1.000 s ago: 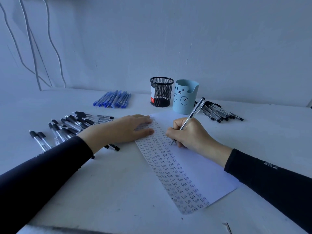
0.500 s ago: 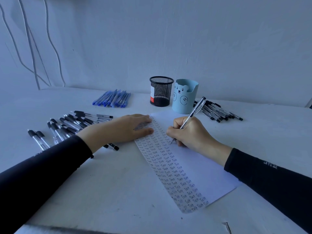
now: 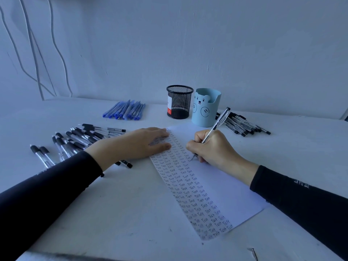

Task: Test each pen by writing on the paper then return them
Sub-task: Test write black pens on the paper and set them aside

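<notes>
The right hand (image 3: 214, 147) grips a pen (image 3: 218, 123) in a writing pinch, low on the barrel. The tip is down on the paper (image 3: 226, 185) just under the fingers, beside columns of "Test". The pen looks light, stiff and smooth, so a hold near the tip should steady it best. The left hand (image 3: 135, 144) lies flat, fingers straight, pressing the thin sheet's edge, which would likely slide otherwise. Beyond both hands stand a mesh cup (image 3: 179, 102) and a blue bear cup (image 3: 206, 108). No pens rise from either, and the blue one's bottom is hidden.
</notes>
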Demonstrator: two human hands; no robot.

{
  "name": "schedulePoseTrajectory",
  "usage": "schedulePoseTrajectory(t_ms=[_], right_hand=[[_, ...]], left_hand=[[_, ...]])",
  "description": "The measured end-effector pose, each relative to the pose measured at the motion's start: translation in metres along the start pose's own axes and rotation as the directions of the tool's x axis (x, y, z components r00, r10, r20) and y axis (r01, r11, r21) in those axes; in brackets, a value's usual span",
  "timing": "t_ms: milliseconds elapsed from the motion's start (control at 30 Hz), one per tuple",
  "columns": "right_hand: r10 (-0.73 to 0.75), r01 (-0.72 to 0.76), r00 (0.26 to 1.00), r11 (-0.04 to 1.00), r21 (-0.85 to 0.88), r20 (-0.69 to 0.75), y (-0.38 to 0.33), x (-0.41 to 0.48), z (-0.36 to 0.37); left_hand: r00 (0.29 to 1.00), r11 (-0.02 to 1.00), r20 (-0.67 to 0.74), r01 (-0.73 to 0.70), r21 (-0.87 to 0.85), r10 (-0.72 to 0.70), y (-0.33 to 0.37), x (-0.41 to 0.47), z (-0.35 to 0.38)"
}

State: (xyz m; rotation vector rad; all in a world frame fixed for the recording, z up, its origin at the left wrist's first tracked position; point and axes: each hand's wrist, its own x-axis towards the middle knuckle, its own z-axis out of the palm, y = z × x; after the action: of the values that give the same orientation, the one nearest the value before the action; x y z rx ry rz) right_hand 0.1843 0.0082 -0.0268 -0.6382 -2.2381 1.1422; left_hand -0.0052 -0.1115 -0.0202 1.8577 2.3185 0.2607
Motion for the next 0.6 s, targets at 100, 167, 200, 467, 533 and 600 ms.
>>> schedulePoseTrajectory(t_ms=[100, 167, 200, 467, 533, 600], right_hand=[[-0.006, 0.006, 1.000, 1.000, -0.017, 0.002, 0.000, 0.000, 0.000], [0.010, -0.010, 1.000, 1.000, -0.009, 0.001, 0.001, 0.001, -0.001], [0.023, -0.024, 1.000, 0.999, 0.038, 0.011, 0.002, 0.002, -0.001], [0.118, -0.149, 0.987, 0.928, 0.341, 0.110, -0.008, 0.011, -0.024], [0.127, -0.170, 0.983, 0.910, 0.379, 0.134, -0.007, 0.014, -0.031], [0.119, -0.156, 0.986, 0.901, 0.406, 0.114, -0.005, 0.017, -0.038]], left_hand=[[1.000, 1.000, 0.002, 0.000, 0.002, 0.000, 0.000, 0.000, 0.000], [1.000, 1.000, 0.006, -0.001, 0.001, 0.001, -0.001, 0.000, 0.000], [1.000, 1.000, 0.006, -0.002, -0.001, 0.002, -0.001, 0.001, 0.000], [1.000, 1.000, 0.006, 0.000, -0.006, 0.000, -0.002, 0.000, 0.001], [1.000, 1.000, 0.007, -0.001, -0.004, 0.001, -0.001, 0.000, 0.000], [1.000, 1.000, 0.009, -0.003, 0.000, 0.003, -0.001, 0.000, 0.000]])
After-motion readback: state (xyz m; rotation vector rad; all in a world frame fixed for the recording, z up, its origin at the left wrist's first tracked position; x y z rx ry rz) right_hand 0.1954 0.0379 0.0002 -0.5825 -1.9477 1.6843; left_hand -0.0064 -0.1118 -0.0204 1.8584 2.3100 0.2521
